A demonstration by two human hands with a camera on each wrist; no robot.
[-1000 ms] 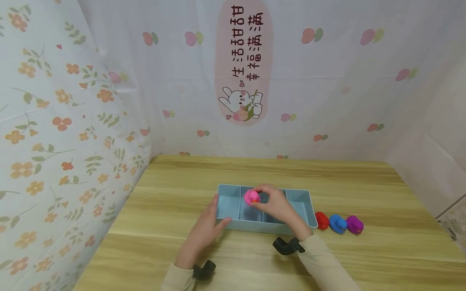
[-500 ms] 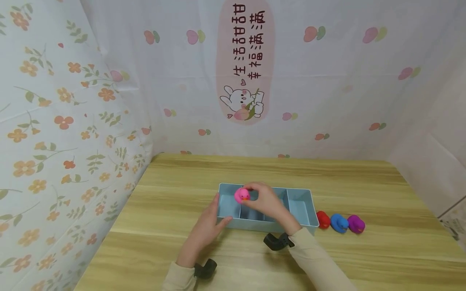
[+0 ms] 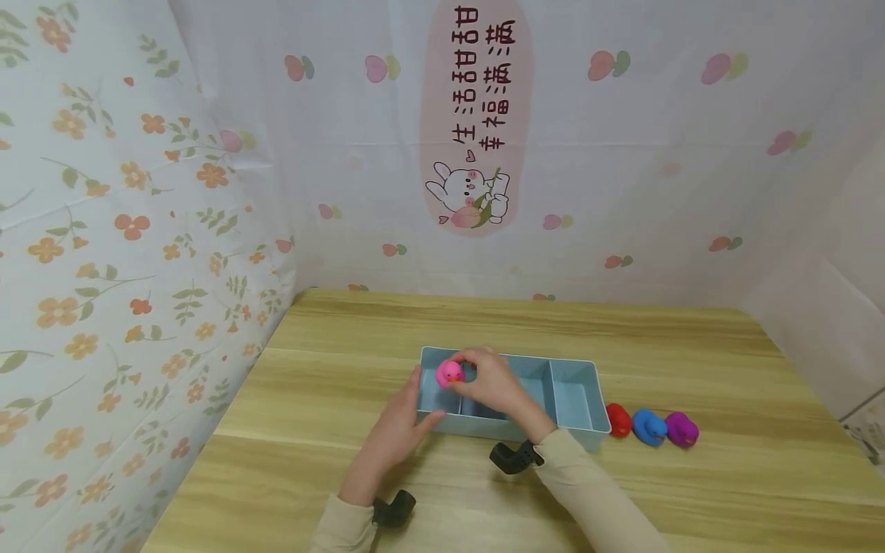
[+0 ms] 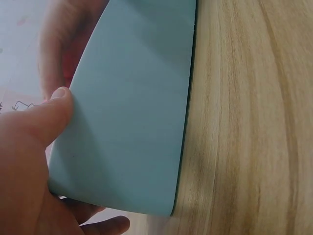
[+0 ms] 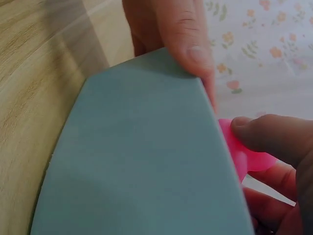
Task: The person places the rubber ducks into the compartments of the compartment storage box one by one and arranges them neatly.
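Observation:
My right hand [image 3: 489, 380] pinches a pink rubber duck [image 3: 451, 375] between thumb and fingers, over the leftmost compartment of a light blue divided box [image 3: 484, 425]. In the right wrist view the duck [image 5: 261, 160] shows just past the box's rim, partly hidden by the wall. My left hand [image 3: 394, 430] grips the box's near left corner. Its thumb [image 4: 57, 105] lies at the front rim, with the fingers around the left end. To the right of the box a red rubber duck [image 3: 618, 421], a blue one [image 3: 650, 427] and a purple one [image 3: 682, 429] sit in a row.
The box stands on a wood-grain table [image 3: 332, 338]. A flowered cloth [image 3: 138, 230] hangs on the left, and a printed curtain [image 3: 359, 153] closes off the back. Each wrist carries a black mount [image 3: 394, 508].
My right hand has carried the pink duck left, from over the second compartment to over the leftmost one, and a little lower relative to the box. The left hand stays on the box.

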